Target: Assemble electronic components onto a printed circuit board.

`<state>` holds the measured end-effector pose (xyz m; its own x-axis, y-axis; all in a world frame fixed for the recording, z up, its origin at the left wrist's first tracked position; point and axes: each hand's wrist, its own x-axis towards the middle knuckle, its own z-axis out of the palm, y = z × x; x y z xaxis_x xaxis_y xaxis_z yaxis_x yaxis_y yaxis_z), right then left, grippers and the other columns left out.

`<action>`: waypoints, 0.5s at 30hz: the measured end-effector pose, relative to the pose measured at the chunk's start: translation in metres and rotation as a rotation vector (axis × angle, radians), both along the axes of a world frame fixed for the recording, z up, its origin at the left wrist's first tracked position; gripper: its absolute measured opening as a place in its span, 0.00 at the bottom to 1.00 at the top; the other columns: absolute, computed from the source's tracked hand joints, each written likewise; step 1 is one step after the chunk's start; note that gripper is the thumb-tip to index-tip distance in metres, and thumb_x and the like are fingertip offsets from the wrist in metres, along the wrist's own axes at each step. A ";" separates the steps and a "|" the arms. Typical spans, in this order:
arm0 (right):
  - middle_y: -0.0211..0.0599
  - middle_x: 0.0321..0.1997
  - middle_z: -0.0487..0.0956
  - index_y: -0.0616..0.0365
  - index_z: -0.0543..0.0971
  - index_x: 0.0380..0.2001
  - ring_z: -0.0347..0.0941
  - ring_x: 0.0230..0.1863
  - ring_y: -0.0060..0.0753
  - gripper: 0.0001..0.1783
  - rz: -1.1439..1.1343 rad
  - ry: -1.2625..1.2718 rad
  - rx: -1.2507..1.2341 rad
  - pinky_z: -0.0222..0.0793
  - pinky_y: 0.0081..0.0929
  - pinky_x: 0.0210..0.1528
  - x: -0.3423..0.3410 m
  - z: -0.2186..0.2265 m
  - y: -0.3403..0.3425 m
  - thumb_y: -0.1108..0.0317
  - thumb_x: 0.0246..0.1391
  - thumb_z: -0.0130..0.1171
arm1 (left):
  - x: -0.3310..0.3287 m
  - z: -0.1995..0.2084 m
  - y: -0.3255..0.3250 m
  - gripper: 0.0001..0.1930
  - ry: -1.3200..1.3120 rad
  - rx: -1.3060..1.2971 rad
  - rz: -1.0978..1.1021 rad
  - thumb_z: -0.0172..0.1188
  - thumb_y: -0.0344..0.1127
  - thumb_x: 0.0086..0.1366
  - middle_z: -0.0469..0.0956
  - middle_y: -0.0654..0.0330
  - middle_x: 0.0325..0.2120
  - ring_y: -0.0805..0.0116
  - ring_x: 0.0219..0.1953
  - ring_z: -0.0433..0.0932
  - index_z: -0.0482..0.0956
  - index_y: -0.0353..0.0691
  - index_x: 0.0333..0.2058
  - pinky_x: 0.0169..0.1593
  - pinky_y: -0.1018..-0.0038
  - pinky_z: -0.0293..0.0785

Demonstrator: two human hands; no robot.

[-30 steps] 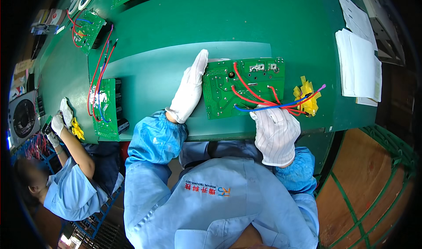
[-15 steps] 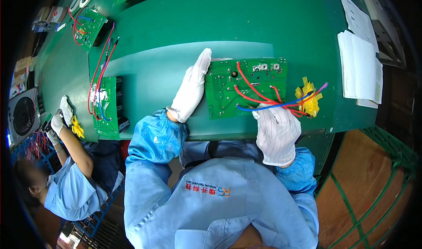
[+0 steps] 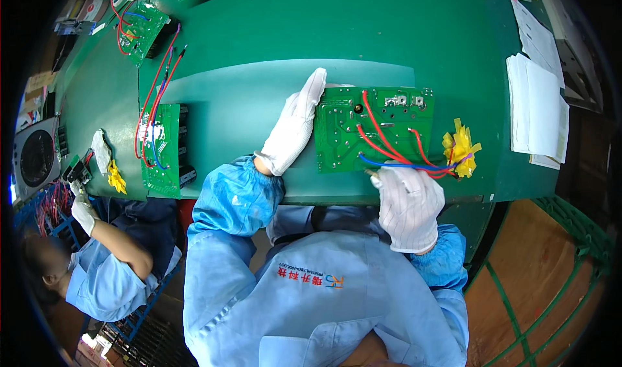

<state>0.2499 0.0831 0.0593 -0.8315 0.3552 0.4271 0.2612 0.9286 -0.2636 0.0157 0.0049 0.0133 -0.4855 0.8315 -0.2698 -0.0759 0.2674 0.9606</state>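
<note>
My left hand (image 3: 293,130), in a white glove, holds a green circuit board (image 3: 340,137) by its left edge, the fingers pointing away from me and partly hidden behind it. Red wires (image 3: 382,138) and a blue wire (image 3: 395,165) run from the board toward a bunch of yellow tape strips (image 3: 460,150) at its right. My right hand (image 3: 409,205), gloved too, is closed at the board's lower edge, just under the wires. Something small and pale sticks out at its fingertips; I cannot make out what it is.
Another wired circuit board (image 3: 162,148) lies to the left, with a further board (image 3: 144,29) beyond it. White papers (image 3: 534,108) lie at the right. A co-worker's gloved hand (image 3: 83,213) is at the far left, near a fan-like grey box (image 3: 37,158).
My right hand has drawn slightly toward me, off the wires' middle. My left hand keeps its hold on the board. The co-worker's hands have shifted, and the whole view has moved a little.
</note>
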 end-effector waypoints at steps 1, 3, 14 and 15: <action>0.31 0.45 0.78 0.55 0.84 0.40 0.74 0.31 0.35 0.15 -0.038 -0.009 0.039 0.67 0.34 0.28 -0.002 -0.002 0.001 0.68 0.47 0.70 | 0.001 -0.019 -0.006 0.27 0.118 0.009 -0.001 0.37 0.50 0.80 0.81 0.46 0.50 0.49 0.51 0.77 0.71 0.32 0.60 0.64 0.65 0.65; 0.31 0.45 0.78 0.55 0.83 0.40 0.74 0.31 0.34 0.15 -0.013 0.014 0.051 0.67 0.34 0.28 -0.001 -0.004 0.000 0.67 0.47 0.71 | 0.000 -0.027 -0.007 0.25 0.175 0.048 -0.040 0.37 0.47 0.81 0.80 0.46 0.51 0.48 0.52 0.77 0.67 0.34 0.63 0.64 0.65 0.65; 0.28 0.43 0.79 0.53 0.83 0.38 0.74 0.31 0.32 0.15 -0.009 0.002 -0.020 0.68 0.31 0.30 -0.007 -0.002 -0.010 0.65 0.46 0.72 | 0.000 -0.030 -0.008 0.28 0.167 0.061 -0.018 0.35 0.51 0.80 0.81 0.45 0.50 0.49 0.52 0.78 0.72 0.34 0.61 0.64 0.66 0.65; 0.28 0.43 0.79 0.53 0.83 0.38 0.74 0.31 0.31 0.15 -0.024 0.019 0.009 0.67 0.31 0.29 -0.009 -0.003 -0.012 0.65 0.46 0.73 | 0.000 -0.032 -0.009 0.29 0.183 0.085 -0.005 0.35 0.53 0.80 0.82 0.45 0.49 0.50 0.51 0.78 0.74 0.34 0.59 0.64 0.67 0.65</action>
<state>0.2414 0.0711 0.0565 -0.8149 0.3709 0.4455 0.2783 0.9244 -0.2607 0.0159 -0.0038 -0.0184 -0.5160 0.8500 -0.1062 0.1027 0.1845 0.9775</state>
